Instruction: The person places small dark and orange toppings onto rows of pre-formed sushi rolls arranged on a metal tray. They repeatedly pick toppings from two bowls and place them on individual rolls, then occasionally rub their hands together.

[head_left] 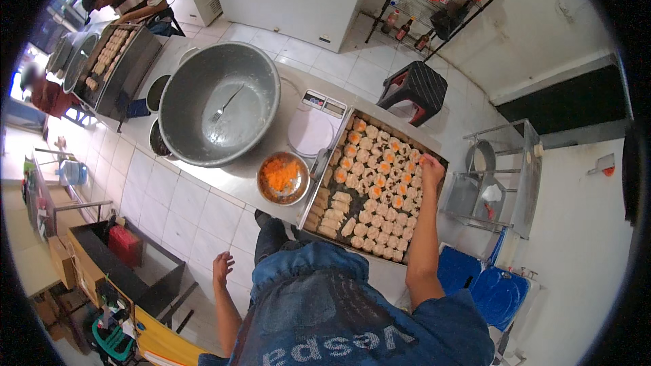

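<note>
A large metal tray holds rows of pale open-topped dumplings, several topped with orange shreds. Elongated pale rolls lie near its left side. My right hand reaches over the tray's far right corner with its fingertips drawn together at a dumpling. Whatever is between them is hidden. Left of the tray stands a metal bowl with finely shredded orange food, likely carrot. My left hand hangs at my side, away from the table, holding nothing, its fingers loosely apart.
A big grey basin with a fork inside stands beside a kitchen scale. Beyond are a black stool and white chest freezer. At upper left, a person works near another dumpling tray.
</note>
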`<state>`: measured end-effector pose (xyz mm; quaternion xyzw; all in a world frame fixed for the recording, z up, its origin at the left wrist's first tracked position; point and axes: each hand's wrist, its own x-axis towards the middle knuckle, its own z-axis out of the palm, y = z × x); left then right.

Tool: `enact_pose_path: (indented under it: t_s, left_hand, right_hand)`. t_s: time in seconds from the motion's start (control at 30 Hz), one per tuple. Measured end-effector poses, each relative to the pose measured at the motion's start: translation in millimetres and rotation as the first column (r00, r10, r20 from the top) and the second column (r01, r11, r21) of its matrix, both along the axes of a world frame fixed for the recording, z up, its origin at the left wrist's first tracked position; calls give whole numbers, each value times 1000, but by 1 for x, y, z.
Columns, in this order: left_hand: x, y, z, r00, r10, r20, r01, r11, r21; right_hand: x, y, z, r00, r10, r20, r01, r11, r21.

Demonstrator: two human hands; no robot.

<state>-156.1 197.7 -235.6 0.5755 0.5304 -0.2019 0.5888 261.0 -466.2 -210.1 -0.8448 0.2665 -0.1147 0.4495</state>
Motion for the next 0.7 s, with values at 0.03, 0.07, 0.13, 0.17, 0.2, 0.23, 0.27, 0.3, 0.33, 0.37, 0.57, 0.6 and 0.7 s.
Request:
enact_pose_path:
  t_s: [0.03,0.07,0.13,0.17,0.2,0.23,0.27,0.3,0.33,0.37,0.57,0.6,0.7]
  left_hand:
    - [-3,0,-4,1000,-6,-9,6,1000,1]
    - [-8,2,-6,1000,-6,-14,6,1000,0]
    - [-15,5,-9,1000,-11,-22,11,1000,-9]
    - [-14,6,-10,999,-13,-51,13,1000,-3]
    - [-11,6,-8,999,-5,-49,5,1000,9]
    - [-9,3,-5,999,3,-48,-2,1000,16]
    - [-6,1,-2,999,5,-48,-4,1000,19]
    - [-4,-1,2,998,-19,-54,21,999,35]
    - [-7,1,3,999,-6,-43,7,1000,30]
    - [-9,3,4,999,7,-32,-6,1000,25]
    - [-23,8,6,999,29,16,-30,998,51]
    - [-24,5,10,996,38,85,-41,998,36]
    - [-13,4,9,997,-17,-72,21,999,49]
  right_hand:
    - [0,-2,-3,1000,3,17,-2,998,-69]
    - [0,9,3,1000,1,25,1,997,-83]
    - [-3,32,19,999,-9,45,14,993,-117]
    - [-1,41,28,999,-31,34,34,994,-99]
    - [0,49,37,998,-53,23,55,995,-82]
    - [0,54,42,997,-77,12,77,995,-69]
    - [0,56,44,998,-67,-8,65,988,-141]
    - [2,57,46,998,-60,-30,52,976,-211]
    - [3,62,45,997,-45,-62,27,963,-270]
    - [3,62,48,999,-10,-46,-6,943,-332]
    - [-16,132,100,925,-224,308,158,962,224]
    - [-32,166,125,939,-112,325,20,962,272]
    - [-66,269,189,814,225,536,-431,852,297]
